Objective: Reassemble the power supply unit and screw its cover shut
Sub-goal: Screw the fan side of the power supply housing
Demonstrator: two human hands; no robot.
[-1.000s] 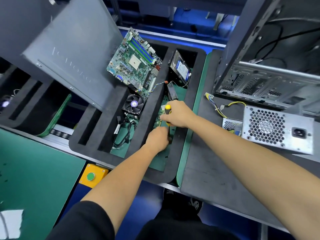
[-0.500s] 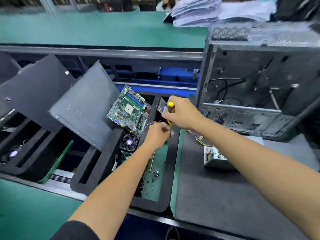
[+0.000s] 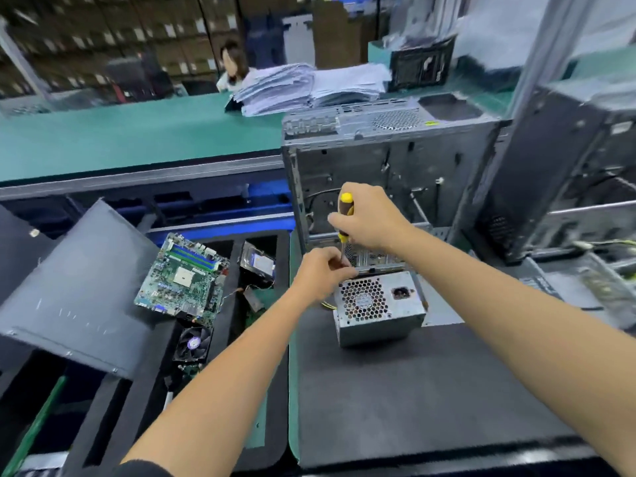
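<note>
My right hand (image 3: 370,218) grips the screwdriver (image 3: 345,215) upright while my left hand (image 3: 321,275) pinches at its tip, probably steadying a screw. Both hover over the power supply unit (image 3: 378,306), on the desk (image 3: 413,390) before the open computer case (image 3: 389,173).

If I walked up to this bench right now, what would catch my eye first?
Probably the two hands at the centre: the right hand grips a yellow-handled screwdriver pointed down, and the left hand pinches at its tip. Just below sits the grey power supply unit on a black mat. To the left, a green motherboard lies in a foam tray.
</note>
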